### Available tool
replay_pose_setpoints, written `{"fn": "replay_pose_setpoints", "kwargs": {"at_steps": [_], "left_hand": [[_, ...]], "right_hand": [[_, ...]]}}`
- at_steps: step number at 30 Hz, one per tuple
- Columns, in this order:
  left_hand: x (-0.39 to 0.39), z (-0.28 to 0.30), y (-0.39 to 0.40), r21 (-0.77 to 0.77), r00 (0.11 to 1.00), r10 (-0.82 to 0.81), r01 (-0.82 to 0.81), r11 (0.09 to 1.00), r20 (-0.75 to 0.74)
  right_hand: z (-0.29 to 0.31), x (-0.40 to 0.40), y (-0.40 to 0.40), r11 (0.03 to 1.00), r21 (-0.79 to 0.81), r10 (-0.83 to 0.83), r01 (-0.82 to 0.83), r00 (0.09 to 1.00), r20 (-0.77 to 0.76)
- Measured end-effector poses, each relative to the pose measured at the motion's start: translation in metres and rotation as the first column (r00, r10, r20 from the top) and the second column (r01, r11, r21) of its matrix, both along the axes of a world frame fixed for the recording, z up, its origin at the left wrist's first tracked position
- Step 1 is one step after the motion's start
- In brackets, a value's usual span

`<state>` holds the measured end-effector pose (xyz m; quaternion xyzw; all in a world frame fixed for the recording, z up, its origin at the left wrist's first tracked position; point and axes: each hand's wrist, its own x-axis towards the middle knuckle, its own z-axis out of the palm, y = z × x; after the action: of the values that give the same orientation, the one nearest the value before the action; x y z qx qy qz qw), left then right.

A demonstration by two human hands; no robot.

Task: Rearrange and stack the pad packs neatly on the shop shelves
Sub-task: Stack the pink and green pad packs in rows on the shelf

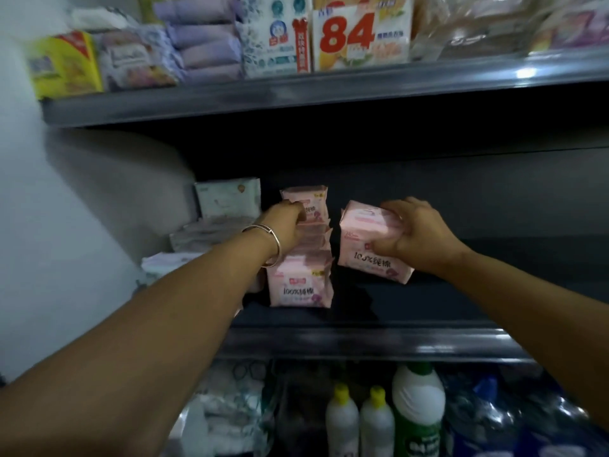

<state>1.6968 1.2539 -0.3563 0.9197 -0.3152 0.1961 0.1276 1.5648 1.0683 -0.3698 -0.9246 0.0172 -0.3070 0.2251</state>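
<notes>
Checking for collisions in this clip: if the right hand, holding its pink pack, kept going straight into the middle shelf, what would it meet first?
Probably nothing before the dark back panel: the shelf behind the right hand and its pink pack looks bare. Depth is hard to judge in the dim light.

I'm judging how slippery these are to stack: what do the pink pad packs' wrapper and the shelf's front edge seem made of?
The pink pad pack in the right hand: thin soft plastic film, it seems, slightly glossy, crimped at the ends and dented under the fingers. The dark shelf's front edge strip: probably metal or hard plastic, smooth, with bright glints.
</notes>
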Motion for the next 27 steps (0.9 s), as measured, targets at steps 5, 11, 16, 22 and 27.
{"fn": "replay_pose_setpoints", "kwargs": {"at_steps": [5, 11, 16, 22, 27], "left_hand": [[-0.046, -0.007, 0.02, 0.022, 0.997, -0.011, 0.013, 1.0, -0.079], [-0.055, -0.013, 0.031, 0.071, 0.977, 0.026, -0.011, 0.997, -0.213], [-0.034, -0.031, 0.042, 0.123, 0.977, 0.055, -0.03, 0.992, -0.205], [-0.006, -0.039, 0.051, 0.094, 0.968, 0.081, -0.06, 0.994, -0.237], [0.002, -0.042, 0.049, 0.029, 0.97, 0.064, -0.059, 0.998, -0.234]], "right_hand": [[0.0, -0.033, 0.028, 0.992, 0.009, 0.129, -0.128, 0.986, -0.107], [-0.018, -0.027, 0.055, 0.971, 0.06, 0.239, -0.232, 0.932, -0.273], [-0.033, 0.008, 0.068, 0.963, 0.081, 0.27, -0.258, 0.929, -0.252], [-0.034, 0.039, 0.07, 0.926, 0.222, 0.354, -0.304, 0.905, -0.236], [-0.046, 0.044, 0.068, 0.917, 0.265, 0.362, -0.297, 0.9, -0.243]]}}
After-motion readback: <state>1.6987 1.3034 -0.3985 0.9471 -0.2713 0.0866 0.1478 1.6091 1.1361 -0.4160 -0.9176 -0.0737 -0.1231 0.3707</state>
